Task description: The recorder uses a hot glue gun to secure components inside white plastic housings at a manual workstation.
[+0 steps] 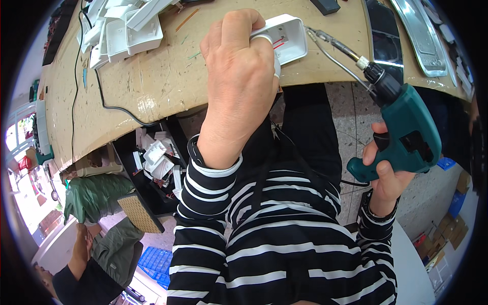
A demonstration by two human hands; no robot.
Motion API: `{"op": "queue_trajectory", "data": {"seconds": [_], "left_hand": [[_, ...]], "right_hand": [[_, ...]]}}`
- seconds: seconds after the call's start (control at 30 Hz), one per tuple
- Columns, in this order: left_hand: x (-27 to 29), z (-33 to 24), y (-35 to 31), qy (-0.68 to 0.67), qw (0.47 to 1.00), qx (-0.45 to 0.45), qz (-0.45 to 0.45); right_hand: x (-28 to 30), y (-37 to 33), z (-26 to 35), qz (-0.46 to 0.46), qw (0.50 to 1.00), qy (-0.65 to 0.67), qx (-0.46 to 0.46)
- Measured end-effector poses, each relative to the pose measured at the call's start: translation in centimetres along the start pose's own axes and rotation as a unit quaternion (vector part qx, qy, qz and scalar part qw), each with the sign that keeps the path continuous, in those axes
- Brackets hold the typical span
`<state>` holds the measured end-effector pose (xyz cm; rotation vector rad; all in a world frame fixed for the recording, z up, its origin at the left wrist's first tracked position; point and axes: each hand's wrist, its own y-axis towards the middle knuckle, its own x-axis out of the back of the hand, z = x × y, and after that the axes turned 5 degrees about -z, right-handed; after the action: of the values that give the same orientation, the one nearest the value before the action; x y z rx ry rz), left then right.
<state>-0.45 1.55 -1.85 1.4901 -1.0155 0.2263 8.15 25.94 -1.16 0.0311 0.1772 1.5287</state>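
My left hand [236,84] grips a white plastic housing [294,48] at the table's near edge, fingers curled over its left side. Inside the housing two short red wires [278,43] show; a rounded white part by my fingers is mostly covered by them. In my right hand [387,178] is a green soldering gun [419,134], held by its handle with a finger at the trigger. Its metal tip [311,31] and a thin curved feed tube point left, close to the housing's right rim. Whether the tip touches the housing I cannot tell.
White housings [134,38] are heaped at the table's [152,76] far left. A black cable [104,104] crosses its near edge. Below left stands a black crate with white parts [158,155]. A metal tray [424,46] lies far right. Another person [76,269] sits lower left.
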Motion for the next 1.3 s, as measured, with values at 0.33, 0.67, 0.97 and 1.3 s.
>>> {"op": "queue_trajectory", "data": {"seconds": [0.33,0.67,0.97,1.3], "left_hand": [[0.2,-0.2,-0.5,0.016,1.000,-0.010,0.012],[0.2,-0.5,-0.6,0.042,0.999,-0.008,0.012],[0.2,-0.3,-0.7,0.007,1.000,-0.003,0.005],[0.1,0.5,-2.1,-0.134,0.988,0.002,-0.077]], "right_hand": [[-3.3,3.2,-1.8,0.155,0.905,0.368,-0.149],[-8.5,6.7,-2.8,0.181,0.922,0.316,-0.134],[-8.3,7.4,-3.1,0.169,0.933,0.298,-0.113],[-8.5,7.8,-4.0,0.150,0.937,0.297,-0.105]]}}
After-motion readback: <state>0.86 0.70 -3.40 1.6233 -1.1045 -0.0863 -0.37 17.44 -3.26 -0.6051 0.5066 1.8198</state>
